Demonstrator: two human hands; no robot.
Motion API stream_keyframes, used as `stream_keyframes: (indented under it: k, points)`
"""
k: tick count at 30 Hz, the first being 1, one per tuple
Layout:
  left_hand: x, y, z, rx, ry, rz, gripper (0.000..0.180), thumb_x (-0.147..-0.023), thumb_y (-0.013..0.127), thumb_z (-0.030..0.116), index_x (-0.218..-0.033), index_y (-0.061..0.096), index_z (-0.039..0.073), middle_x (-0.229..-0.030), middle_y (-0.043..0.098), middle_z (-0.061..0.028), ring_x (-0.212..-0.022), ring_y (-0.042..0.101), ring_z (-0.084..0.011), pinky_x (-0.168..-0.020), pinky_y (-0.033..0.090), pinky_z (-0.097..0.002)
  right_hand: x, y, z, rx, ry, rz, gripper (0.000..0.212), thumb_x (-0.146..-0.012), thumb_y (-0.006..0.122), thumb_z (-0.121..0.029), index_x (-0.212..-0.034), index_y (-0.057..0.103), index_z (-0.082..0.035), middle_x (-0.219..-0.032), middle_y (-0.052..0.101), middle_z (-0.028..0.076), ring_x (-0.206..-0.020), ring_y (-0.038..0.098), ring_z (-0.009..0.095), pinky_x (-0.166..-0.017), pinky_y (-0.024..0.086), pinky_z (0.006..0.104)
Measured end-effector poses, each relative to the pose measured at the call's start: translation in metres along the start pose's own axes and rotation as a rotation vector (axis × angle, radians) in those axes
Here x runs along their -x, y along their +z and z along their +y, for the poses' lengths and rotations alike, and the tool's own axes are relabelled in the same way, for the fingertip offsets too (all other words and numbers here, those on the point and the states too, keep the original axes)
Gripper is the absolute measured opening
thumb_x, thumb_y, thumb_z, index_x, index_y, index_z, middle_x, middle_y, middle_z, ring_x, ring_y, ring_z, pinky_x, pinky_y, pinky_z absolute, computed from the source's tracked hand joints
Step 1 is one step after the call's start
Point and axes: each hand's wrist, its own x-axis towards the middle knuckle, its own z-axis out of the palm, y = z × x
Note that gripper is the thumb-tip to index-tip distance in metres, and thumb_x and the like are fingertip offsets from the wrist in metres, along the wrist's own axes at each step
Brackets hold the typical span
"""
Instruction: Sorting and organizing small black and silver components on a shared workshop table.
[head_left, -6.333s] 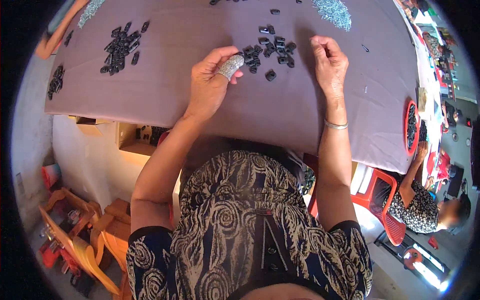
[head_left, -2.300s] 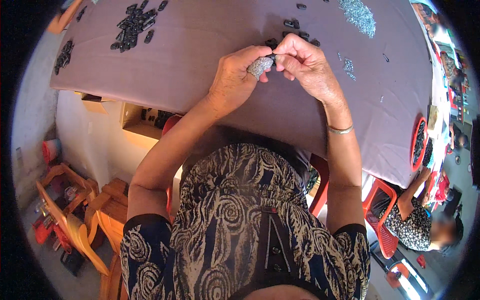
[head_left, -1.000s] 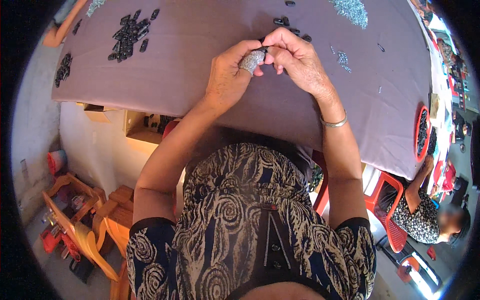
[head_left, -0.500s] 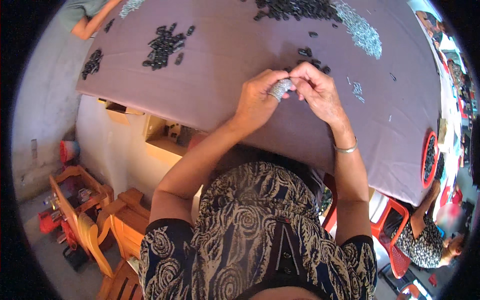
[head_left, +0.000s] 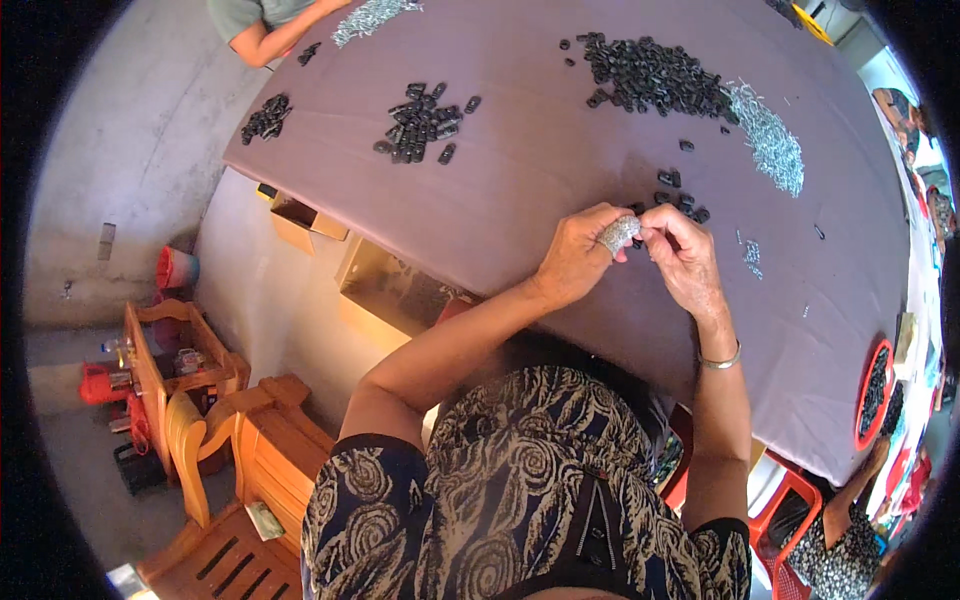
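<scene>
Both my hands meet fingertip to fingertip over the near part of the cloth-covered table. My left hand (head_left: 580,255) is closed in a pinch, and a silvery, grainy wrap (head_left: 619,235) covers one of its fingers. Pressed close on the other side, my right hand (head_left: 686,268) also pinches with thumb and forefinger. Something small and dark shows between the fingertips, too hidden to name. Just beyond them lie several loose black oblong pieces (head_left: 685,203). A few small silvery metal pieces (head_left: 752,258) are scattered to the right of my right hand.
Farther off lie a big heap of black pieces (head_left: 650,78) and a silvery pile (head_left: 768,140). Another black cluster (head_left: 418,125) sits to the left. A red-rimmed basket (head_left: 874,395) is at the right edge. Cardboard boxes (head_left: 385,300) and a wooden chair (head_left: 270,440) stand below left.
The whole view has shifted, so the table and my hands appear farther right and lower. My hands stay pinched together, with only slight changes in the fingers.
</scene>
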Motion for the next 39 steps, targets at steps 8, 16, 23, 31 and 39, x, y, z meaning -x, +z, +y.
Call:
stream_keyframes:
  k: [8, 16, 23, 31, 39]
  points:
    - [-0.002, -0.001, 0.003, -0.01, 0.021, 0.004, 0.024, -0.087, 0.048, -0.001, -0.109, 0.058, 0.0, -0.089, 0.054, -0.0039, -0.074, 0.058, -0.0104, -0.065, 0.048, -0.0229, 0.001, 0.002, 0.002, -0.077, 0.039, 0.019, 0.01, -0.083, 0.057, 0.007, -0.089, 0.056, -0.001, -0.076, 0.055, -0.001, -0.068, 0.05, 0.006, -0.061, 0.043, 0.0214]
    - [-0.003, -0.002, -0.006, -0.227, 0.163, 0.016, 0.032, -0.079, 0.049, -0.012, -0.108, 0.058, 0.0, -0.086, 0.053, -0.0069, -0.078, 0.059, -0.0143, -0.067, 0.049, -0.0247, 0.001, 0.002, 0.008, -0.262, 0.168, 0.026, 0.012, -0.084, 0.054, 0.009, -0.09, 0.054, -0.001, -0.075, 0.052, -0.003, -0.069, 0.048, 0.003, -0.06, 0.043, 0.0198]
    - [0.001, 0.002, -0.001, -0.395, 0.256, 0.074, 0.022, -0.079, 0.061, -0.002, -0.101, 0.059, 0.001, -0.08, 0.055, -0.0084, -0.07, 0.056, -0.0173, -0.063, 0.046, -0.029, 0.004, -0.001, 0.012, -0.161, 0.064, 0.001, 0.008, -0.085, 0.057, 0.005, -0.084, 0.052, -0.001, -0.073, 0.052, -0.003, -0.067, 0.046, 0.003, -0.058, 0.041, 0.0188]
    - [-0.003, 0.002, -0.005, -0.321, 0.31, 0.081, 0.021, -0.078, 0.065, 0.001, -0.099, 0.061, 0.002, -0.084, 0.056, -0.0075, -0.073, 0.054, -0.0183, -0.064, 0.044, -0.029, 0.0, 0.001, 0.003, -0.393, 0.214, 0.013, 0.011, -0.087, 0.061, -0.005, -0.082, 0.051, -0.006, -0.067, 0.048, -0.004, -0.059, 0.044, 0.002, -0.049, 0.04, 0.0186]
    - [0.001, 0.004, 0.005, -0.186, 0.406, -0.027, 0.023, -0.076, 0.067, 0.0, -0.098, 0.065, 0.005, -0.092, 0.047, -0.006, -0.087, 0.05, -0.0181, -0.076, 0.044, -0.0284, 0.004, -0.005, -0.006, -0.533, 0.367, -0.195, 0.03, -0.091, 0.056, -0.034, -0.089, 0.053, -0.005, -0.067, 0.051, -0.001, -0.051, 0.046, 0.003, -0.042, 0.041, 0.0173]
